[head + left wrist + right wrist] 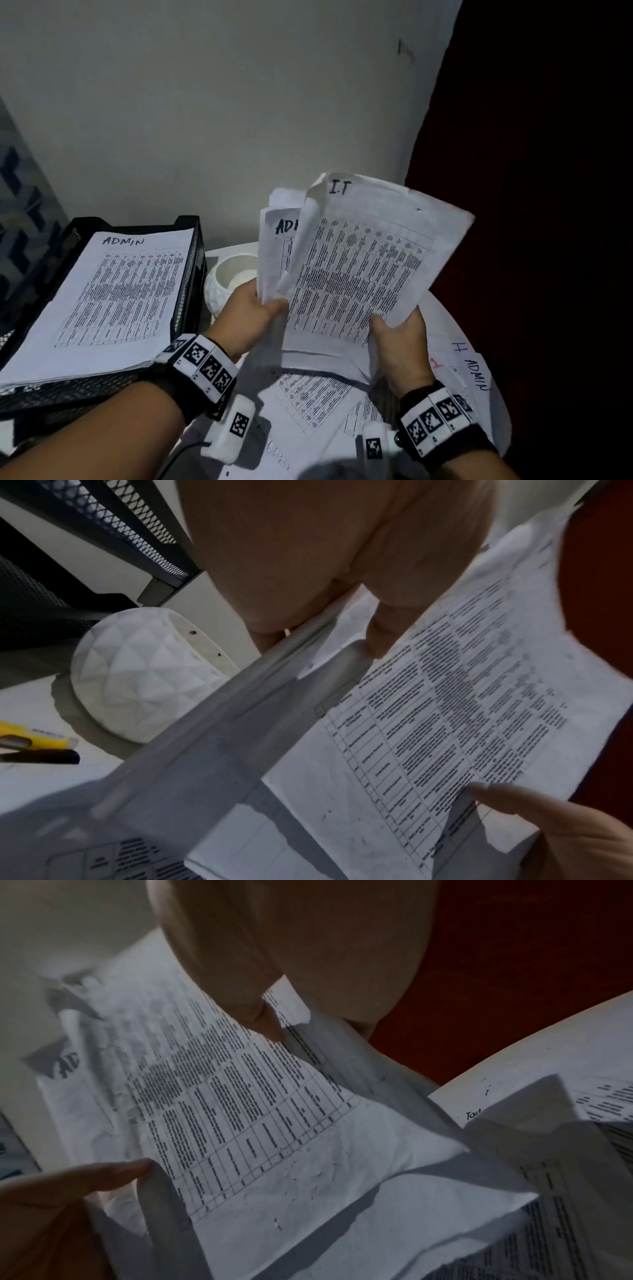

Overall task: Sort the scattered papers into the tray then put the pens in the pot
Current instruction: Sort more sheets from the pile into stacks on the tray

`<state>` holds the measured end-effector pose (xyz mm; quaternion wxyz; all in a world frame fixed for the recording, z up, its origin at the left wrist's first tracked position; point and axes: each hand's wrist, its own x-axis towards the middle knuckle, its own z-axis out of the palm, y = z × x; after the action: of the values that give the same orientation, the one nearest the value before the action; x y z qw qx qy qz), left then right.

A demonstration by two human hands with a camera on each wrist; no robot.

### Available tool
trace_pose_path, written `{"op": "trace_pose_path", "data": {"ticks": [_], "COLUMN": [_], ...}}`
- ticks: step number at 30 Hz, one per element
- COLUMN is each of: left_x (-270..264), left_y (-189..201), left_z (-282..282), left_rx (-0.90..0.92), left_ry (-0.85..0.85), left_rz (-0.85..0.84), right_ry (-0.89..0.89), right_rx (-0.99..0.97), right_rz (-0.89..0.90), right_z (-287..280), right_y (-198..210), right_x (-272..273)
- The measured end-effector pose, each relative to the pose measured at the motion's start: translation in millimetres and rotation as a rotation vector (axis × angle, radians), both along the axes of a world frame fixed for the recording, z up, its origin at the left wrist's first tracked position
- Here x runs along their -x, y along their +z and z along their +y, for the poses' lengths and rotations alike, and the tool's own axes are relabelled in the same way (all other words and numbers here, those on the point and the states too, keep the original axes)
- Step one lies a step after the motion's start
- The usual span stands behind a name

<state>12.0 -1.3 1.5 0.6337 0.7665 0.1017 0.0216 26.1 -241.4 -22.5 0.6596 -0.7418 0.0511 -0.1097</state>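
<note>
Both hands hold a bundle of printed sheets upright above the table. The front sheet (359,267) is headed "I.T"; a sheet behind it (279,240) begins "AD". My left hand (270,305) pinches the bundle's lower left edge, thumb in front. My right hand (387,325) grips the lower right corner. A black mesh tray (188,274) at the left carries a stack topped by an "ADMIN" sheet (120,291). The white faceted pot (233,277) stands beside the tray, behind my left hand. A yellow pen (34,737) and a black pen (41,756) lie by the pot (137,680).
More printed sheets (308,401) lie scattered on the round white table (226,250) under my hands, one marked "ADMIN" (476,373) at the right. A pale wall rises behind the table. A dark red surface (513,205) fills the right side.
</note>
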Motion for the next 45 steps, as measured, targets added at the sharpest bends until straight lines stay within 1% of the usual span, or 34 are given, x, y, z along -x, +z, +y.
{"op": "trace_pose_path", "data": {"ticks": [4, 7, 9, 11, 16, 18, 21, 24, 25, 27, 29, 31, 34, 37, 40, 42, 44, 45], "left_x": [2, 4, 6, 7, 5, 2, -1, 0, 0, 1, 2, 2, -3, -9, -6, 0, 10, 16], "left_y": [2, 4, 6, 9, 9, 5, -11, -34, -41, -48, -46, -36, -7, 30, 65, 77, 79, 78], "left_z": [1, -1, -3, -6, -11, -11, -11, -12, -12, -12, -11, -12, -3, 23, 75, 121, 167, 186], "left_rx": [0.052, 0.084, 0.112, 0.144, 0.232, 0.19, 0.027, -0.092, -0.131, -0.202, -0.226, -0.217, -0.168, -0.1, 0.019, 0.051, 0.051, 0.022], "left_ry": [-0.026, -0.051, -0.07, -0.078, -0.067, -0.068, -0.126, -0.195, -0.203, -0.189, -0.112, 0.0, 0.152, 0.264, 0.42, 0.511, 0.578, 0.615], "left_rz": [-0.022, -0.024, -0.016, -0.023, -0.033, 0.001, 0.12, 0.227, 0.237, 0.201, 0.122, 0.039, -0.059, -0.141, -0.183, -0.164, -0.129, -0.101], "right_ry": [0.055, 0.087, 0.076, 0.066, 0.024, 0.015, -0.008, -0.037, -0.047, -0.06, -0.055, -0.041, 0.014, -0.009, -0.047, -0.079, -0.01, 0.027], "right_rx": [-0.121, -0.238, -0.29, -0.319, -0.316, -0.305, -0.307, -0.38, -0.405, -0.421, -0.419, -0.435, -0.451, -0.437, -0.421, -0.473, -0.5, -0.504], "right_rz": [-0.012, 0.016, 0.043, 0.064, 0.125, 0.161, 0.248, 0.341, 0.353, 0.351, 0.339, 0.303, 0.238, 0.182, 0.163, 0.157, 0.189, 0.19], "right_z": [2, 2, 2, 3, 5, 7, 10, 16, 18, 21, 25, 25, 25, 21, 9, -5, -11, -14], "right_y": [5, -4, -12, -16, -26, -29, -42, -60, -64, -63, -57, -45, -19, 2, 1, -6, -4, -5], "right_x": [7, 10, 9, 8, 5, 8, 15, 21, 20, 19, 16, 13, 10, 8, -1, -8, -6, -7]}}
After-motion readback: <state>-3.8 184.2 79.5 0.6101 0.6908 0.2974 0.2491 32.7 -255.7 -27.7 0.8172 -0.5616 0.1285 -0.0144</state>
